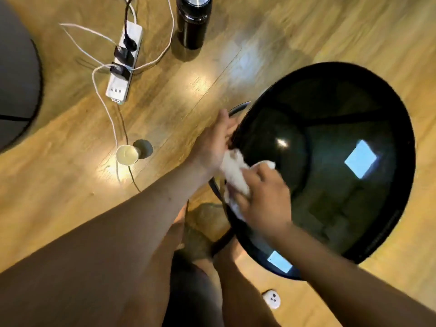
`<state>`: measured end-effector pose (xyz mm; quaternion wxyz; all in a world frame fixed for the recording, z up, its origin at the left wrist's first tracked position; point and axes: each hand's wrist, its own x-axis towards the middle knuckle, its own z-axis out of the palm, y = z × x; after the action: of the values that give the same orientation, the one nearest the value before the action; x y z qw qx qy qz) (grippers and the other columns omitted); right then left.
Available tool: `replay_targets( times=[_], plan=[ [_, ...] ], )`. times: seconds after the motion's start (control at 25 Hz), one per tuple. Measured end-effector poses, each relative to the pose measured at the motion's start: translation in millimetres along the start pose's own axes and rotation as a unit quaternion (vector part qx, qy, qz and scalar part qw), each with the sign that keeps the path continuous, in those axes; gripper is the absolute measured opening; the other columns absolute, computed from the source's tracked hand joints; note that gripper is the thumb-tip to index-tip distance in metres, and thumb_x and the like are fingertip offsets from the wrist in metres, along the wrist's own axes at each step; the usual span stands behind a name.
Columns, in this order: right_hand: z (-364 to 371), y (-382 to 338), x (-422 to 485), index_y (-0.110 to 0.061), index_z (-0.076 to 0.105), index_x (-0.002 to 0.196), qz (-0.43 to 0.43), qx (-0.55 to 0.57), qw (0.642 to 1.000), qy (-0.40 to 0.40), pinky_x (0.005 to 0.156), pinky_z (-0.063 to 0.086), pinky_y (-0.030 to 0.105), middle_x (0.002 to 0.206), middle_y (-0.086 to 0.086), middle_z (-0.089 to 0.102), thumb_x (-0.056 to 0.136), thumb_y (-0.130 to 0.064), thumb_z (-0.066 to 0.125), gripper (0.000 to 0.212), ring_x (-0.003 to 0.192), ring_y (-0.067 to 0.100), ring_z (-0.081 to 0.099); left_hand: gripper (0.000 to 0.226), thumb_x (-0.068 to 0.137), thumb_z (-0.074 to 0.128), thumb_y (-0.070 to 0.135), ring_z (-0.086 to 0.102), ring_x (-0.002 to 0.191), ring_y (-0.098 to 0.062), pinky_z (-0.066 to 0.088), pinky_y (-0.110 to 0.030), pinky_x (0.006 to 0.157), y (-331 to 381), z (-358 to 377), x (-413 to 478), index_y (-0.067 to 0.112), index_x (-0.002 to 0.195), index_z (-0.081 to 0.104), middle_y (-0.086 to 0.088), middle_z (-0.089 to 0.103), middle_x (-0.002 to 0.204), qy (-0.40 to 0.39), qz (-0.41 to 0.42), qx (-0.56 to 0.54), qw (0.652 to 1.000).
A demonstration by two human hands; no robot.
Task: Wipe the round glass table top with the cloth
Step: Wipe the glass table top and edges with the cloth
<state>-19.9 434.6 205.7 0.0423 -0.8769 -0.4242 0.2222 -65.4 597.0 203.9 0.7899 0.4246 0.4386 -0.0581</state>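
**Cloth at the edge of the round glass desk**

The right hand (264,199) has its grip closed on the white cloth (236,175), pressing it on the near left edge of the dark glass desk (330,128). The left hand (215,142) holds the rim beside it, fingers curled on the edge. A paper cup (127,155) lies on the wooden floor (70,175).
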Motion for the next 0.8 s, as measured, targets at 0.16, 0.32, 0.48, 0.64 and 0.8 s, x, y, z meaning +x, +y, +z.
replay_targets(
  times=[0.16,0.32,0.48,0.64,0.8],
  plan=[
    [-40,10,-20,-0.023,0.067,0.098,-0.084,0.038,0.992,-0.090,0.064,0.050,0.035,0.095,0.000,0.057,0.088,-0.048,0.049,0.032,0.087,0.024,0.058,0.069,0.102,0.011,0.056,0.052,0.133,-0.025,0.037,-0.043,0.114,-20,-25,-6,0.012,0.135,0.054,-0.011,0.055,0.144,0.051,-0.023,-0.120,0.991],
    [-97,34,133,-0.010,0.066,0.095,-0.081,-0.062,0.992,0.068,0.085,0.045,0.041,0.106,0.019,0.061,0.086,-0.048,0.055,0.041,0.101,0.038,0.057,0.063,0.105,0.014,0.047,0.057,0.123,-0.022,0.039,-0.041,0.111,-51,-29,-9,0.011,0.126,0.061,-0.010,0.061,0.135,0.157,-0.018,-0.145,0.977],
    [-64,13,176,-0.013,0.066,0.096,-0.158,-0.252,0.954,-0.043,0.085,0.045,0.047,0.100,0.021,0.066,0.088,-0.064,0.041,0.058,0.094,0.043,0.059,0.055,0.105,0.018,0.046,0.054,0.123,-0.013,0.041,-0.027,0.099,-69,-16,-21,0.019,0.128,0.060,-0.004,0.058,0.139,0.185,0.029,-0.119,0.975],
    [-20,-43,82,-0.024,0.075,0.093,-0.350,-0.252,0.881,-0.195,0.090,0.041,0.043,0.088,0.005,0.070,0.089,-0.071,0.030,0.065,0.089,0.030,0.060,0.058,0.097,0.027,0.054,0.054,0.127,-0.013,0.042,-0.025,0.102,-61,-28,-26,0.020,0.129,0.061,-0.001,0.060,0.138,0.285,0.055,-0.156,0.944],
    [-22,-28,54,-0.019,0.075,0.090,-0.514,-0.193,0.780,-0.301,0.087,0.043,0.042,0.094,0.005,0.071,0.090,-0.059,0.052,0.046,0.091,0.031,0.060,0.055,0.090,0.026,0.054,0.057,0.122,-0.013,0.041,-0.026,0.102,-44,-37,-18,0.026,0.118,0.064,0.004,0.064,0.128,0.316,0.088,-0.113,0.938]
  ],
)
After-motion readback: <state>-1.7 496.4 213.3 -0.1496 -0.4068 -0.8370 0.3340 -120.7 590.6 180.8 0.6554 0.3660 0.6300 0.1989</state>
